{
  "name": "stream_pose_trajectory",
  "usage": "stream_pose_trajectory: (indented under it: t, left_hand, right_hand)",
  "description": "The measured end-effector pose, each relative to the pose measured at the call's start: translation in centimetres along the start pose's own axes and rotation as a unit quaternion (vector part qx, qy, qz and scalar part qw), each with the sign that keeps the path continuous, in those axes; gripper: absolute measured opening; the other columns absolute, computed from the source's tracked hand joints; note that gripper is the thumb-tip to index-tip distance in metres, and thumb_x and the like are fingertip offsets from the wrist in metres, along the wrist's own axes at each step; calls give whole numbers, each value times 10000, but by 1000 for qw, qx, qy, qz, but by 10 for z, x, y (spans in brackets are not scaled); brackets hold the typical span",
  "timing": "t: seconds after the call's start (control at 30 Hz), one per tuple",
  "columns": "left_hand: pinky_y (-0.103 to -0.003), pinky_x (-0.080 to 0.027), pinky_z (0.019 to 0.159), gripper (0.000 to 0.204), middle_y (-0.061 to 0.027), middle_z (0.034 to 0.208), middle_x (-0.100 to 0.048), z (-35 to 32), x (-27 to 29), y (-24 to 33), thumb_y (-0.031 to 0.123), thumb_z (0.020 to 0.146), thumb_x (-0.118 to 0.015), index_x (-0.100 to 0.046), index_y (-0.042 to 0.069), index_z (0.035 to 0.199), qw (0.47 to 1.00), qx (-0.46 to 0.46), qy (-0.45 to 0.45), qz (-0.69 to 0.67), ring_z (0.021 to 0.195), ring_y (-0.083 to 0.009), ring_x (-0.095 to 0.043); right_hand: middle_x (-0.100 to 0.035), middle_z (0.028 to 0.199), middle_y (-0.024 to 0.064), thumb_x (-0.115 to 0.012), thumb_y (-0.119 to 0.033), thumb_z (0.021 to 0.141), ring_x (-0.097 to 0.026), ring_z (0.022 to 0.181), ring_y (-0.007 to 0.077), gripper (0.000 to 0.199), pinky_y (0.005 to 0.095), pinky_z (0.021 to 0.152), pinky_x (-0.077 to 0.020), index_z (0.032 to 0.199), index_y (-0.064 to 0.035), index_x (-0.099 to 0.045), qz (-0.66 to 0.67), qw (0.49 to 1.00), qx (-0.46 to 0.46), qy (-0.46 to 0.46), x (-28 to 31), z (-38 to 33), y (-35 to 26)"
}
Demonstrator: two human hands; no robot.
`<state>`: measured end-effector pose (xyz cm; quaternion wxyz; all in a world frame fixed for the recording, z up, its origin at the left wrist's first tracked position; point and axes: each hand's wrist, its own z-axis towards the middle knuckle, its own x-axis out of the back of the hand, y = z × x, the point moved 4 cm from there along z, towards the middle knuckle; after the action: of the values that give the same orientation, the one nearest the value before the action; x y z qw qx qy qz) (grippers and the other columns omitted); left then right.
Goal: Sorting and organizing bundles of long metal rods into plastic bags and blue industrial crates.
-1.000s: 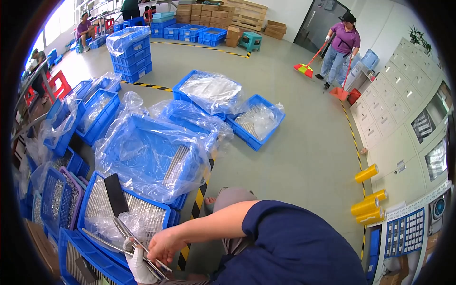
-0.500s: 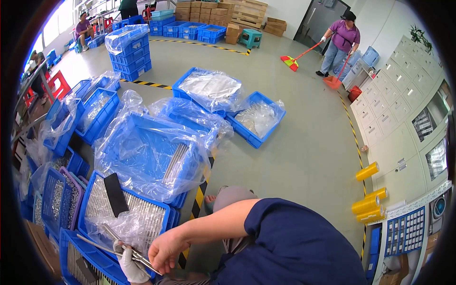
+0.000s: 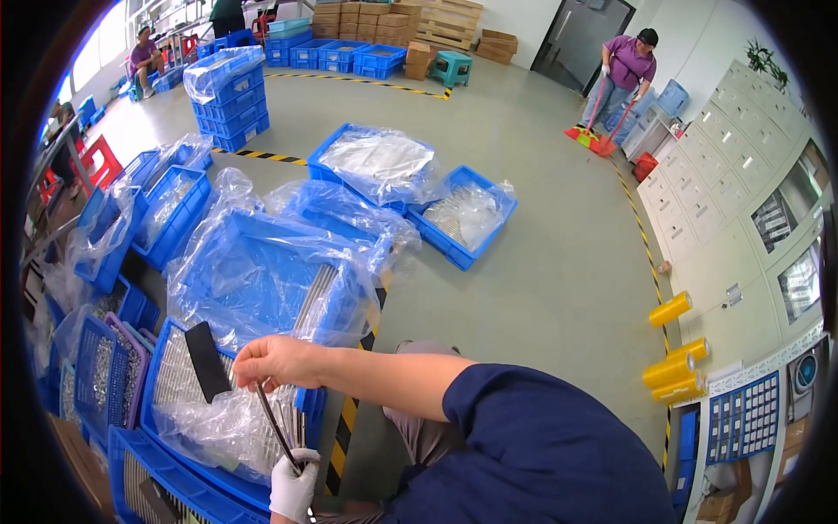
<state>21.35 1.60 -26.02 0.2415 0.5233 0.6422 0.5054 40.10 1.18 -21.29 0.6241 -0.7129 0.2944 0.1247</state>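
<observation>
Since a second ago the bare hand point(image 3: 278, 362) has lifted up off the crate, pulling a thin dark metal strip point(image 3: 277, 428) with it. Its fingers are pinched shut on the top end; the gloved hand point(image 3: 294, 483) below grips the bottom end. The near blue crate point(image 3: 310, 410) still looks packed with strips under its plastic bag point(image 3: 218, 428), so plenty seems left, with more bagged crates point(image 3: 262, 271) beyond.

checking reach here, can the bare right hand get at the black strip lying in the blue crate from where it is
Probably yes. The right hand hovers right beside the black strip, which lies uncovered on the blue crate, nothing between them. But its fingers already pinch thin metal rods, also held by the gloved left hand.
</observation>
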Motion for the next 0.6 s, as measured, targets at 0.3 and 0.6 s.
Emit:
stream_pose_trajectory:
  t: [0.3, 0.6]
  left_hand:
    - [-194, -356, 464, 103, -6, 633, -516, -1, 5, -4, -39, 735, -508, -559, 34, 789, 1000, 18, 19, -3, 508, -68, -460]
    - [-188, -354, 468, 103, -10, 651, -522, 3, 4, -12, -40, 745, -505, -554, 37, 794, 999, 7, 25, -21, 516, -64, -459]
  right_hand:
    - [-575, 768, 45, -585, -155, 753, -520, 685, 97, 158, 228, 571, -419, 857, -46, -541, -71, 996, -26, -53, -11, -6, -2]
    - [-578, 793, 38, -585, -142, 758, -534, 720, 91, 162, 223, 596, -438, 881, -45, -542, -62, 997, -39, -41, -7, -10, 1]
